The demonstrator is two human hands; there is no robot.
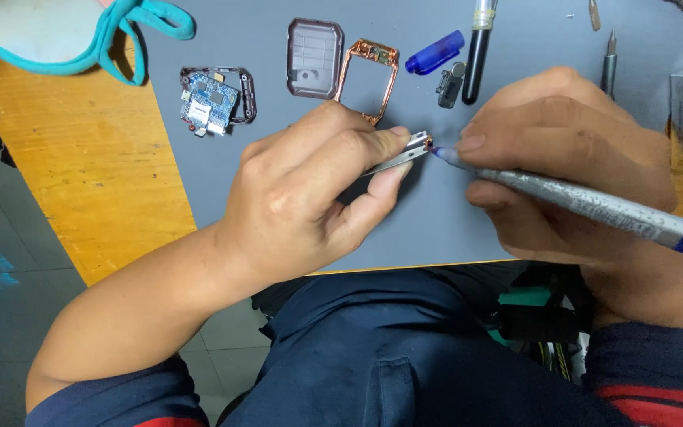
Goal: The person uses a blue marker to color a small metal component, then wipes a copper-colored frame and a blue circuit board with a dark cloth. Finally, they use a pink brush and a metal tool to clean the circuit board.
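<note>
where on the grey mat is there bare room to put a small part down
Bare grey mat lies below the blue circuit board in its dark frame, left of the left hand. A narrower bare strip runs below both hands along the mat's near edge. The top is crowded: dark rectangular back cover, copper-coloured frame, blue cap, black pen.

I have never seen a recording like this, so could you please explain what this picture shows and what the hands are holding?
The single picture comes from a camera worn on a person's head, looking down at their own two bare hands above a grey mat on a wooden table. The left hand pinches a small silvery metal part. The right hand holds a pen-like tool with its tip against that part. On the mat lie a small circuit board, a dark back cover, a copper-coloured frame and a blue cap.
</note>
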